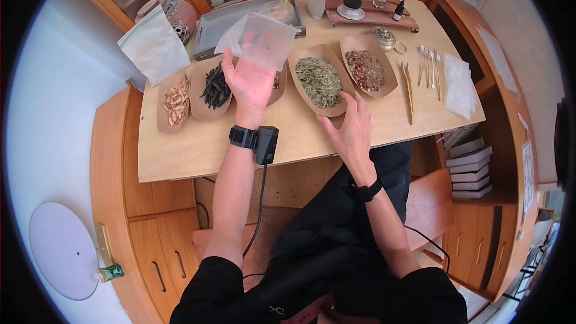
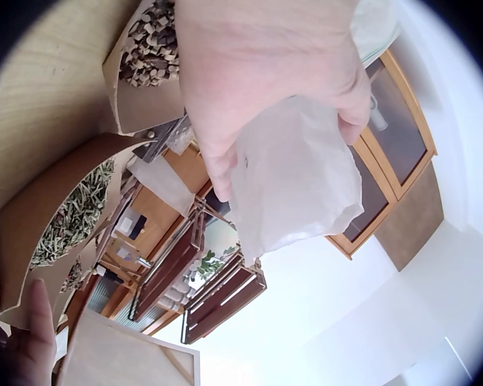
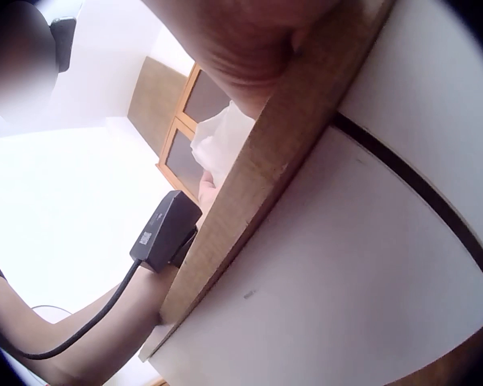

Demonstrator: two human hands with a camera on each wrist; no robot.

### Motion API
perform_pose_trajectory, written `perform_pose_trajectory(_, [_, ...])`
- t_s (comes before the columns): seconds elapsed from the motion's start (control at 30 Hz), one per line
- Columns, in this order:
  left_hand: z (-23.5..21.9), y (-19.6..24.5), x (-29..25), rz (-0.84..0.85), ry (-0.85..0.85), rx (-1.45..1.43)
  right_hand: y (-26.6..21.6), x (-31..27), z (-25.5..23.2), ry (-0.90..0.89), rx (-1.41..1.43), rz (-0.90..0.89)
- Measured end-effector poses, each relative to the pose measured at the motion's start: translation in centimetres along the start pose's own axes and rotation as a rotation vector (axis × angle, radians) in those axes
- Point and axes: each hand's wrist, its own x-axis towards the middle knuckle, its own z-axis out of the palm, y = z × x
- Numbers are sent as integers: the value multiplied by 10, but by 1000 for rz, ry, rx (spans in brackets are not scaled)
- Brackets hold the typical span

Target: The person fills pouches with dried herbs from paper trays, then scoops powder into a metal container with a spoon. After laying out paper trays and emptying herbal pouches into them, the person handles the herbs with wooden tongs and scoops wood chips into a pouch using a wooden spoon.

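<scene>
A translucent white bag (image 1: pixel 259 39) is held up over the table by my left hand (image 1: pixel 251 81). The left wrist view shows the bag (image 2: pixel 294 177) between the thumb and the fingers, bulging open. My right hand (image 1: pixel 353 127) is at the near end of a brown paper tray (image 1: pixel 300 87) of dried green herb (image 1: pixel 324 81), thumb on one side and fingers on the other. Beneath the left hand, a tray of brown chips (image 2: pixel 149 48) is partly hidden. In the right wrist view, the table edge (image 3: pixel 262 169) covers much of the scene.
To the left stand trays of pale slices (image 1: pixel 176 102) and dark pieces (image 1: pixel 215 87); to the right, a mixed-herb tray (image 1: pixel 365 69). Tweezers (image 1: pixel 410 93), small tools (image 1: pixel 429 66) and white sachets (image 1: pixel 458 87) lie farther right. Behind are a grey tray (image 1: pixel 210 30) and a wooden rack (image 1: pixel 372 17).
</scene>
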Motion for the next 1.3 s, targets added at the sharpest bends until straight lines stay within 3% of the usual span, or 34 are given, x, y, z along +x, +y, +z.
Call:
perform_pose_trajectory(0.93, [-5,4,0,31,24,-62,-5,5,2,23,66,-10])
perform_pose_trajectory(1.13, [-1,10,0,91,35,-104,20,-4,-49,-36,146,-78])
perform_pose_trajectory(1.23, [7,15,-1,75,30,-124,65,13,-86,77,16,-79])
perform_pose_trajectory(1.3, [12,22,-1,167,27,-85,89,23,-112,59,-57,76])
